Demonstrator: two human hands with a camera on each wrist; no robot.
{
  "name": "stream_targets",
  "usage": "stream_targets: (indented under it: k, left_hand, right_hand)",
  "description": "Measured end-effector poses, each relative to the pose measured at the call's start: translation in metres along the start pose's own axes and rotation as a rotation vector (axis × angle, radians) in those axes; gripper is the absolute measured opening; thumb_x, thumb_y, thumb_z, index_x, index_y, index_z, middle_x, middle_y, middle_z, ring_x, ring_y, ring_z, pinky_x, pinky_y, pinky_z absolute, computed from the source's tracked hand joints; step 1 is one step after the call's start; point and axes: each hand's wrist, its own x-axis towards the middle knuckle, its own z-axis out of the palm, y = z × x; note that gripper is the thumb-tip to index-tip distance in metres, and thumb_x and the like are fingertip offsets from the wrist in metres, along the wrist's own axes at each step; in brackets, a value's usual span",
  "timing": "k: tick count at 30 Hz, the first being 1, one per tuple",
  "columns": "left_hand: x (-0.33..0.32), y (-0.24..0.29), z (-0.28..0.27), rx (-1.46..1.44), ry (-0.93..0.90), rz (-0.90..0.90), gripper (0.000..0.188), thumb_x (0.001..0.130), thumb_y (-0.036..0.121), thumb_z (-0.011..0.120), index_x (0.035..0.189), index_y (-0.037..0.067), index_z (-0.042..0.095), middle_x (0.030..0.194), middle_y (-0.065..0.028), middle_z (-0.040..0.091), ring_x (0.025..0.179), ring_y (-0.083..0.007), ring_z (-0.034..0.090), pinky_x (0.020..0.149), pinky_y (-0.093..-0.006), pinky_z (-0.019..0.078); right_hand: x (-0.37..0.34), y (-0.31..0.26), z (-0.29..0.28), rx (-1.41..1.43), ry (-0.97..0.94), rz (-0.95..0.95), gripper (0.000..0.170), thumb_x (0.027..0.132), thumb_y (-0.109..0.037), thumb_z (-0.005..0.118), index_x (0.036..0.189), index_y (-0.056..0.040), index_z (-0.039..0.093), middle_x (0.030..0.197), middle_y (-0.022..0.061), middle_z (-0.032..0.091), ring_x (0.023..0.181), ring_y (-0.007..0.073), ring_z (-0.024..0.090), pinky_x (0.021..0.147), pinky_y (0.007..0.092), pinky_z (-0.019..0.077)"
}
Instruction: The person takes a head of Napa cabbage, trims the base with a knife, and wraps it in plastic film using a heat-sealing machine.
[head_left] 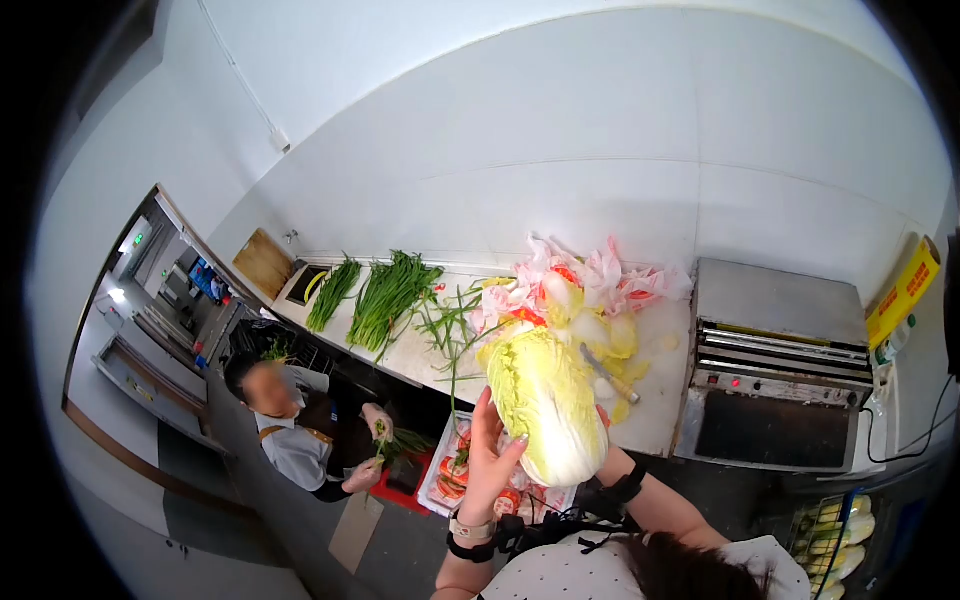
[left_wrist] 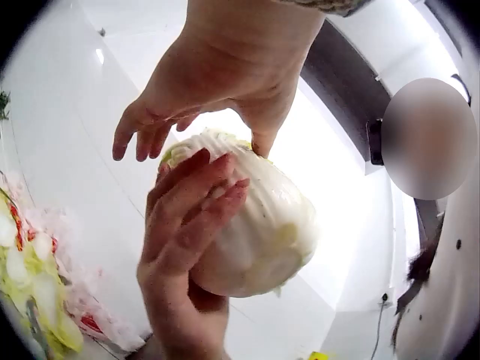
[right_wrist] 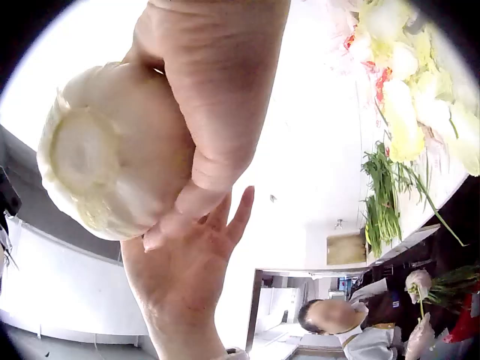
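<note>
A large napa cabbage [head_left: 548, 405], pale yellow with a white base, is held up in front of the body. My right hand [left_wrist: 187, 240] grips it, fingers wrapped along its side; in the head view the cabbage hides most of that hand. On the other side, my left hand [head_left: 490, 455] has its thumb against the leaves, and its fingers extend rather straight, as the right wrist view shows. The cut root end [right_wrist: 86, 150] faces the right wrist camera. Behind the cabbage, a knife [head_left: 610, 374] lies on the counter [head_left: 655, 410] among loose cabbage leaves [head_left: 622, 335].
Crumpled plastic bags [head_left: 600, 275] and bunches of green stalks [head_left: 392, 300] lie along the counter. A wrapping machine [head_left: 780, 330] stands at right. Below are a white crate [head_left: 432, 490] of packaged items and a basket of cabbages [head_left: 845, 540]. Another person [head_left: 300, 440] handles greens at left.
</note>
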Motion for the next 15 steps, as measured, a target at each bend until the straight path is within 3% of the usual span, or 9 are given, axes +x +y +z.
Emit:
stream_targets:
  k: [1, 4, 7, 8, 10, 13, 15]
  left_hand:
    - [0.001, 0.002, 0.004, 0.001, -0.014, -0.001, 0.078, 0.076, 0.001, 0.059, 0.139, 0.003, 0.014, 0.135, -0.0168, 0.033, 0.126, -0.0248, 0.033, 0.104, -0.0367, 0.0242]
    - [0.002, 0.009, 0.015, 0.064, -0.021, 0.014, 0.078, 0.076, 0.0, 0.058, 0.138, -0.001, 0.013, 0.135, -0.0171, 0.032, 0.126, -0.0245, 0.032, 0.104, -0.0349, 0.0249]
    - [0.001, -0.003, 0.016, 0.106, -0.067, 0.041, 0.076, 0.077, 0.0, 0.055, 0.139, 0.0, 0.012, 0.136, -0.0167, 0.031, 0.127, -0.0234, 0.03, 0.104, -0.034, 0.0242]
    - [-0.001, -0.01, 0.016, 0.054, -0.076, 0.023, 0.065, 0.078, -0.002, 0.051, 0.136, -0.002, 0.021, 0.131, -0.0161, 0.039, 0.12, -0.0211, 0.04, 0.099, -0.0314, 0.0316]
    - [0.001, -0.009, 0.011, 0.082, -0.084, -0.428, 0.058, 0.079, -0.001, 0.05, 0.132, -0.003, 0.028, 0.125, -0.0153, 0.045, 0.112, -0.0192, 0.047, 0.093, -0.0294, 0.0373]
    - [-0.017, -0.067, -0.002, -0.237, -0.05, -0.302, 0.045, 0.086, 0.012, 0.049, 0.128, -0.001, 0.038, 0.118, -0.0149, 0.052, 0.098, -0.0168, 0.055, 0.079, -0.0292, 0.0472]
    - [-0.017, -0.081, -0.005, -0.387, -0.036, -0.278, 0.046, 0.086, 0.015, 0.048, 0.128, 0.0, 0.037, 0.119, -0.0153, 0.052, 0.098, -0.0186, 0.055, 0.079, -0.0312, 0.0469]
  right_hand:
    - [-0.002, -0.001, 0.001, 0.051, 0.001, -0.017, 0.081, 0.075, -0.06, 0.05, 0.137, -0.0112, 0.03, 0.138, 0.0132, 0.035, 0.123, 0.0307, 0.039, 0.102, 0.0449, 0.0338]
    - [-0.006, -0.001, 0.005, -0.055, 0.263, 0.015, 0.08, 0.076, -0.062, 0.044, 0.137, -0.0117, 0.03, 0.138, 0.0143, 0.035, 0.122, 0.0317, 0.04, 0.102, 0.0457, 0.0336]
    - [-0.012, -0.004, 0.014, -0.017, 0.251, 0.014, 0.073, 0.081, -0.058, 0.041, 0.136, -0.0112, 0.032, 0.136, 0.0141, 0.037, 0.121, 0.0292, 0.042, 0.101, 0.0436, 0.0344]
    - [-0.013, -0.006, 0.017, 0.006, 0.248, 0.018, 0.071, 0.082, -0.057, 0.04, 0.136, -0.0109, 0.033, 0.135, 0.014, 0.038, 0.12, 0.0285, 0.042, 0.101, 0.043, 0.0346]
    - [-0.014, -0.008, 0.02, 0.056, 0.253, 0.035, 0.068, 0.084, -0.055, 0.038, 0.135, -0.0103, 0.034, 0.134, 0.0138, 0.039, 0.12, 0.027, 0.043, 0.1, 0.0418, 0.035]
    - [-0.009, -0.012, 0.026, 0.142, 0.269, 0.064, 0.063, 0.087, -0.052, 0.035, 0.133, -0.0094, 0.035, 0.133, 0.0135, 0.041, 0.119, 0.0248, 0.044, 0.1, 0.04, 0.0356]
    - [-0.005, -0.016, 0.032, 0.12, 0.29, 0.073, 0.06, 0.089, -0.05, 0.034, 0.133, -0.0088, 0.037, 0.132, 0.0133, 0.043, 0.118, 0.0233, 0.045, 0.099, 0.0388, 0.0361]
